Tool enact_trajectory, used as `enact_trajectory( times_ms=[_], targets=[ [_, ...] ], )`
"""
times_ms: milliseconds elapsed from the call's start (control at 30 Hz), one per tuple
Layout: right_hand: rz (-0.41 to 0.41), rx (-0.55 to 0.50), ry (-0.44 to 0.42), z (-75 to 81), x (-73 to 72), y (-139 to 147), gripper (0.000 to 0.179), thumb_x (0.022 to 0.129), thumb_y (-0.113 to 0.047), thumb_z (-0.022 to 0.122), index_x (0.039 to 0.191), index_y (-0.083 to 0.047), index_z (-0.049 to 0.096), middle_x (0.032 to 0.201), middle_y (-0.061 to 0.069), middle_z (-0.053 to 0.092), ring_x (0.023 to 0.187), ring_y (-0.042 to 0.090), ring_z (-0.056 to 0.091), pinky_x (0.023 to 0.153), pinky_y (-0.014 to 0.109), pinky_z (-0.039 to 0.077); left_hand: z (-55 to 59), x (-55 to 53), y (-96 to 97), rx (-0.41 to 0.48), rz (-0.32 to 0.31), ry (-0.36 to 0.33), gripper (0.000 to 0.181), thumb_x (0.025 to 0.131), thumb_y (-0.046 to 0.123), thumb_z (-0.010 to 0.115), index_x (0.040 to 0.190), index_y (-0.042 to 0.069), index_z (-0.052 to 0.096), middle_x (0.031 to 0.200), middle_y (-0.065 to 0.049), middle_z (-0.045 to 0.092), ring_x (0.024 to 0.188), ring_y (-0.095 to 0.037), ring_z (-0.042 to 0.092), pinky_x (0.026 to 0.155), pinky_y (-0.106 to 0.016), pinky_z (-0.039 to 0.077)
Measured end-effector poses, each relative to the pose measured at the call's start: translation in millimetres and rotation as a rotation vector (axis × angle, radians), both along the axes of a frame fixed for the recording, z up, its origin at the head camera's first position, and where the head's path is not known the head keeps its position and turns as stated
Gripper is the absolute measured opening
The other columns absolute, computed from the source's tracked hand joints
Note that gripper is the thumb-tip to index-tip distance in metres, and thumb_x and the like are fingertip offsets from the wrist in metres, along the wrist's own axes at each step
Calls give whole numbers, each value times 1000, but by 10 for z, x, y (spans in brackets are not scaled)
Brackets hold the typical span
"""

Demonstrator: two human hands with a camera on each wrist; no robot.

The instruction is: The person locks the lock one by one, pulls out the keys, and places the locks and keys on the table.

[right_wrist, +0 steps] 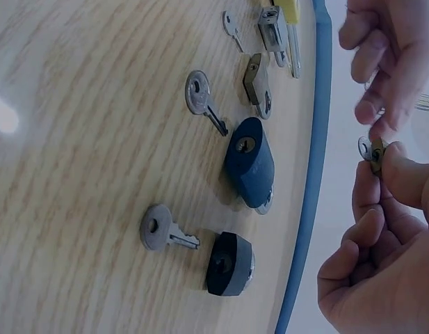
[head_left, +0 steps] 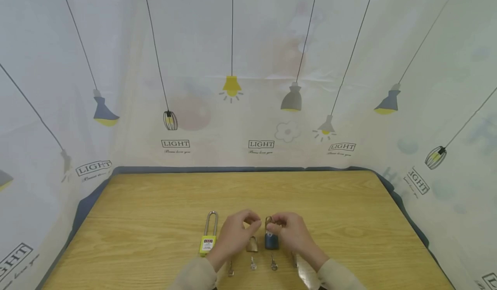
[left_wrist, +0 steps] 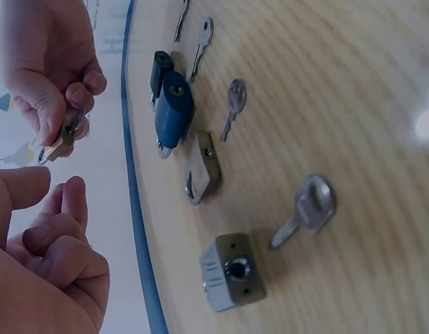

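Note:
My right hand (head_left: 291, 234) pinches a small brass padlock (right_wrist: 378, 154) between thumb and fingers, raised above the table; a round metal loop shows at its side. The left hand (head_left: 237, 233) is beside it, thumb and forefinger apart with nothing seen between them, the fingertips close to the brass padlock. Below on the table are a blue padlock (right_wrist: 250, 163), another brass padlock (left_wrist: 204, 167), a silver padlock (left_wrist: 231, 271) and a dark padlock (right_wrist: 229, 264). A yellow padlock (head_left: 208, 243) with a long shackle lies left of the left hand.
In front of the padlocks lie several keys, among them a key (left_wrist: 313, 205) by the silver padlock and a key (right_wrist: 162, 228) by the dark one. The wooden table (head_left: 155, 203) meets a pale curtain (head_left: 217, 121) printed with lamps at its back and sides.

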State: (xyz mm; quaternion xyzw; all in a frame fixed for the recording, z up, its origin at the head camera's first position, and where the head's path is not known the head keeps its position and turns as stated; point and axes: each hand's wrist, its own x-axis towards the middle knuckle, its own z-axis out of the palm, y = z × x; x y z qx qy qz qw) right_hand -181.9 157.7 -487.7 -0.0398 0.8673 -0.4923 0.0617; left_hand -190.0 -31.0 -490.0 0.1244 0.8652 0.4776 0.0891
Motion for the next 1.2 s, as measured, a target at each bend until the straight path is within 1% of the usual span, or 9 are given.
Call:
enact_trajectory(
  times_ms=[133,233,300,433,500,633,800,1033,1200],
  targets=[
    [-15,-16,-5,24,-18,11,7,89,-16,69,91,-9,71,89,2,72,75,11,59,64,24,48,-86,50,7,71,-25,-85,20,93,30,64,106,15,68,98,4,68,76,-11,57,62,-24,46],
    [-15,-34,-14,45,-20,6,9,90,-17,69,92,-9,70,92,2,72,79,11,60,68,25,49,-142,88,35,124,-47,-127,18,92,29,66,103,15,69,100,2,68,85,-12,59,68,-25,48],
    [-10,-42,-17,58,-18,2,10,90,-18,69,93,-8,70,94,3,72,82,11,61,71,26,50,-160,107,64,160,-52,-146,17,91,27,68,102,13,69,99,0,69,88,-13,60,70,-25,50],
    [-7,-56,-25,63,-15,-1,12,90,-17,69,95,-7,70,93,3,72,81,11,61,69,25,50,-148,131,121,201,-30,-190,20,89,28,70,101,12,69,97,0,69,87,-13,60,69,-24,50],
    [-3,-64,-29,60,-10,1,13,90,-17,69,96,-6,70,92,4,72,80,12,61,69,25,50,-142,135,144,230,-18,-226,23,88,29,71,102,11,69,95,0,68,84,-13,60,67,-24,50],
    [6,-77,-36,52,-1,2,12,90,-15,69,96,-5,70,95,5,72,81,12,62,73,26,52,-155,134,176,290,-2,-276,27,88,30,71,104,8,69,95,-1,69,84,-13,60,70,-25,48],
    [12,-79,-32,43,5,-6,12,90,-14,68,97,-4,70,98,6,72,85,12,65,78,29,55,-159,136,205,317,12,-273,25,89,27,70,101,6,69,95,-3,70,84,-13,59,71,-26,45],
    [-1,-80,-48,36,23,-9,12,91,-14,67,97,-4,69,97,6,72,83,12,64,77,28,55,-155,134,232,315,30,-278,21,89,24,70,96,4,70,92,-2,69,81,-13,56,68,-25,44],
    [-7,-84,-56,30,32,-9,12,91,-15,67,96,-4,69,93,4,71,81,13,62,76,29,53,-144,138,241,307,44,-290,22,88,26,71,94,5,70,92,-2,70,82,-13,55,70,-27,42]
  ],
)
